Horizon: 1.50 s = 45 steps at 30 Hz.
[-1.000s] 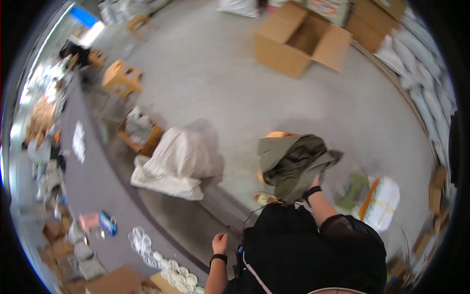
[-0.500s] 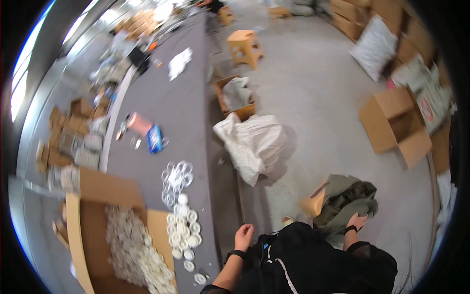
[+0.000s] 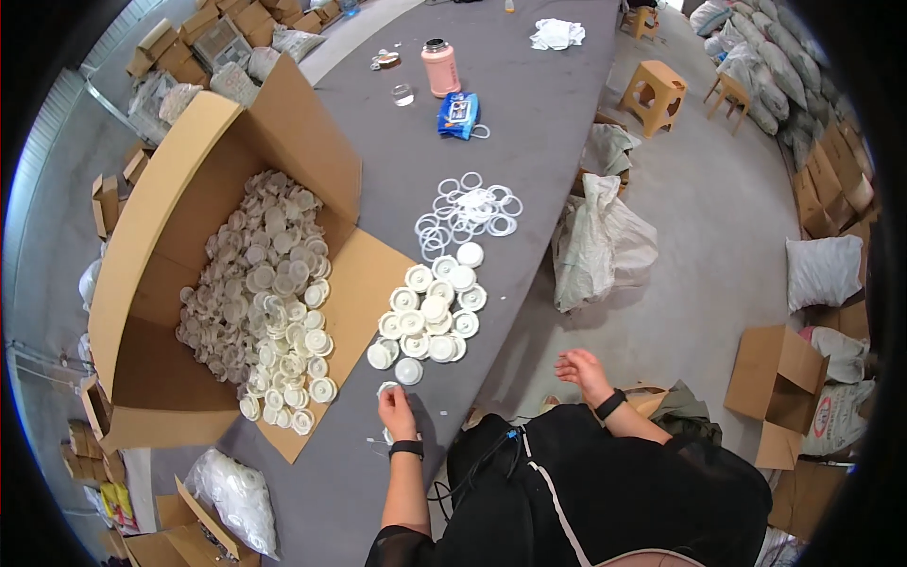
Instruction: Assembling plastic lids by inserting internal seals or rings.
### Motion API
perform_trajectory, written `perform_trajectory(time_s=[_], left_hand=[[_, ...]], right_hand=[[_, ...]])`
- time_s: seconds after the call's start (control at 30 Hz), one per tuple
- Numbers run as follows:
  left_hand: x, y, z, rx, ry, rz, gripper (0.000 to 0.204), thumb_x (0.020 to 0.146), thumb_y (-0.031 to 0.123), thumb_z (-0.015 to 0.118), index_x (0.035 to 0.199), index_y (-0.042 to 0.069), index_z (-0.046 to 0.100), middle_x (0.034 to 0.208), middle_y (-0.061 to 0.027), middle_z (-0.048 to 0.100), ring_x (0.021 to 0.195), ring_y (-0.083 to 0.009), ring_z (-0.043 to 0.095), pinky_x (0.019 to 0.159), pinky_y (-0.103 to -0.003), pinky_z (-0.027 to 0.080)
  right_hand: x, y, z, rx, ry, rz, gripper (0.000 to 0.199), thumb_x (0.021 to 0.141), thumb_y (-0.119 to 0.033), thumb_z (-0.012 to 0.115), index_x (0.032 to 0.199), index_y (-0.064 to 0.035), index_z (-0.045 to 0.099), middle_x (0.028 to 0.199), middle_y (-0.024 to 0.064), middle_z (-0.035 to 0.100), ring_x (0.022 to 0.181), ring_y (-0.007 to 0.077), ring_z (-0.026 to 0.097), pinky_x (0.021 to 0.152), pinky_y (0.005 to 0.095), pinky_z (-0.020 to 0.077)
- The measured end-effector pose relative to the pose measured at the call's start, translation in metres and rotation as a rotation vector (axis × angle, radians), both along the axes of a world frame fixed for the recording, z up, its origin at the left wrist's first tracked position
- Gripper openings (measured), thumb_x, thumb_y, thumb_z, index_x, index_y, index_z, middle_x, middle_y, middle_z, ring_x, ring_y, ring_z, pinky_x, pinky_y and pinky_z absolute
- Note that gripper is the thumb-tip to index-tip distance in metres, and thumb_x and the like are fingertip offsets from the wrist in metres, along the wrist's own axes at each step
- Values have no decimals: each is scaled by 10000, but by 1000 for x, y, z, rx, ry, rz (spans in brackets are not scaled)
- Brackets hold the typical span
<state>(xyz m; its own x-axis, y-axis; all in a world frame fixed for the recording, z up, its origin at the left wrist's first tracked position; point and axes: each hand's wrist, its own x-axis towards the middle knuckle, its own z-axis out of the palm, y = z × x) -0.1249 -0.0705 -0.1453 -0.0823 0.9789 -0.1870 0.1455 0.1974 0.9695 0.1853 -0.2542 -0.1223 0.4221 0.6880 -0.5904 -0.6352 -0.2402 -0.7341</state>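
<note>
At the near edge of the grey table, my left hand (image 3: 397, 413) has its fingers closed on a small white round cap (image 3: 385, 387), which the fingers partly cover. Just beyond it lies a heap of white ridged caps (image 3: 435, 307). Farther along, a loose pile of thin white rings (image 3: 470, 210) touches the heap's far side. My right hand (image 3: 584, 370) hovers off the table's edge over the floor, its fingers apart and nothing in them. To the left, a cardboard box (image 3: 161, 312) on its side spills many caps (image 3: 274, 274), translucent at the back and cream in front.
A pink flask (image 3: 439, 68), a blue packet (image 3: 459, 113) and a small clear cup (image 3: 402, 94) stand farther back. A white sack (image 3: 605, 248) leans beside the table. Near my right side are a dark green cloth (image 3: 688, 413) and an open carton (image 3: 770, 373).
My view has swung left toward the table. My right hand has come away from the green cloth. My left hand has moved onto the table and taken hold of a cap.
</note>
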Motion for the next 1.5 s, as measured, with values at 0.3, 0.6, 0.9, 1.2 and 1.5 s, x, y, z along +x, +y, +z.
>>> perform_trajectory(time_s=[0.3,0.6,0.9,1.2,1.5], left_hand=[[-26,98,-3,282,698,-459,611,610,139,677,1141,-10,414,1136,-213,440,1043,-346,427,893,-401,338],[7,36,53,204,351,-364,581,612,135,707,1114,19,440,1042,-111,446,924,-220,467,733,-286,400],[11,8,57,-641,-1101,119,166,834,87,502,980,11,528,931,-99,577,801,-150,570,687,-248,467],[1,36,38,-179,321,-89,248,738,69,574,977,33,518,966,-111,544,885,-241,512,801,-349,399],[-13,15,21,-183,260,238,219,810,86,528,1019,23,511,938,-74,561,769,-167,552,725,-278,429]], right_hand=[[-103,94,25,-100,117,355,227,853,-203,457,978,-30,534,817,70,593,685,127,577,616,220,464],[-176,188,22,113,-45,594,302,848,-285,485,1010,-32,525,727,-14,511,640,59,468,544,204,393],[-157,202,34,255,-214,739,260,883,-249,419,839,-17,529,709,-18,491,648,43,437,547,208,373],[-113,280,27,122,-296,995,300,862,-255,449,750,8,540,666,-3,506,644,55,454,585,231,391],[-78,313,18,182,-785,1119,280,802,-262,510,972,-43,547,792,93,553,731,226,541,671,307,425]])
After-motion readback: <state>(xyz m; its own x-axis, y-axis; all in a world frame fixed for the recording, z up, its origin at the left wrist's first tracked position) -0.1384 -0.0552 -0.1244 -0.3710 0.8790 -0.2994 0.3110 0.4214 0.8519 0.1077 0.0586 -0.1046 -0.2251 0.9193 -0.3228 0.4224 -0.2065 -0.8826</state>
